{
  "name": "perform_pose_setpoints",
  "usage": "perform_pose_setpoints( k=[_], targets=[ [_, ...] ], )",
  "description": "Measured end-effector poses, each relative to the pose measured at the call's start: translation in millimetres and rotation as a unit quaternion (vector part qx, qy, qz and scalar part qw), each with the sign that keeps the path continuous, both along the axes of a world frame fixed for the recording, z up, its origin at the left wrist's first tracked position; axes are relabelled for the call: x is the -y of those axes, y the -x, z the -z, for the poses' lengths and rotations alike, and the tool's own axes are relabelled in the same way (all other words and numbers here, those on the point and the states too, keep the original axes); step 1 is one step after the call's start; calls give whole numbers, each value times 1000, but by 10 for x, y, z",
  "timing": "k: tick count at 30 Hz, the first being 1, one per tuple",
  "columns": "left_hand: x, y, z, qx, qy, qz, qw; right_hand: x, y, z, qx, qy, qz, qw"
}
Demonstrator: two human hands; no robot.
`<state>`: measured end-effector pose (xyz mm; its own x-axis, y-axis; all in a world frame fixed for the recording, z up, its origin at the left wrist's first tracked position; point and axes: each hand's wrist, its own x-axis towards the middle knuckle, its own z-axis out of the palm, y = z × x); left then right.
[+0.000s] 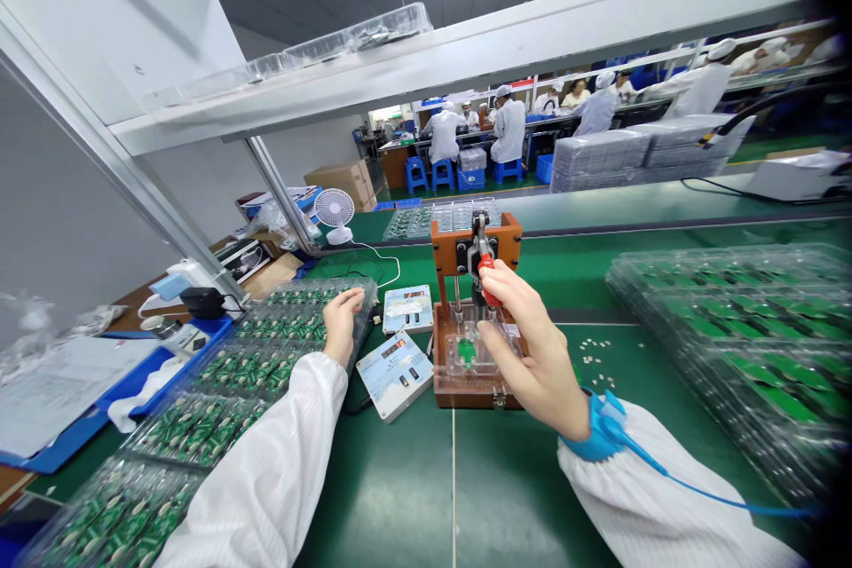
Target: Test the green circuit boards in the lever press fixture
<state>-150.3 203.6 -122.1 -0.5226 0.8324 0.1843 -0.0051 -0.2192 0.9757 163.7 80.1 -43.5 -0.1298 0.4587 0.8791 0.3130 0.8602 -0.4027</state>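
1. In the head view, the left hand (341,327) is being held with its fingers curled at the far right end of a clear tray (365,324) filled with green circuit boards; whether anything is being gripped in it cannot be told.
2. The right hand (536,355) is being held partly open: a red handle (488,277) is being touched by its fingers, while the thumb is being spread apart below. A blue wrist strap (603,426) is being worn on that wrist.
3. The clamp fixture (477,306), to which the handle is being joined, is being supported on the green worktop (399,479) between the hands, right beside the right one. Below and left of the right fingers, a green board (466,351) is being held in its base.
4. Between the left hand and the fixture, a near display box (395,377) and a far display box (407,309) are being lit with red digits.
5. Just right of the right hand, small pale pieces (592,343) are being left scattered; farther right, more green boards are being carried by stacked clear trays (692,386).
6. Beyond the left hand, a white fan (335,209) is being stood upright.
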Motion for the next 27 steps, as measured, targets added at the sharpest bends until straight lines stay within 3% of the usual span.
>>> perform_pose_setpoints(
  k=[8,17,24,27],
  targets=[
    [-25,16,16,27,-8,29,999,3,3,-17,-4,-3,-3,1000],
    [-11,-6,23,-8,-16,18,1000,-20,9,4,-6,-15,11,1000],
    [-27,0,51,-41,-7,25,999,-157,-86,-107,50,-126,86,987],
    [-37,-2,64,-48,-6,21,999,-208,-114,-118,72,-141,91,983]
  ],
)
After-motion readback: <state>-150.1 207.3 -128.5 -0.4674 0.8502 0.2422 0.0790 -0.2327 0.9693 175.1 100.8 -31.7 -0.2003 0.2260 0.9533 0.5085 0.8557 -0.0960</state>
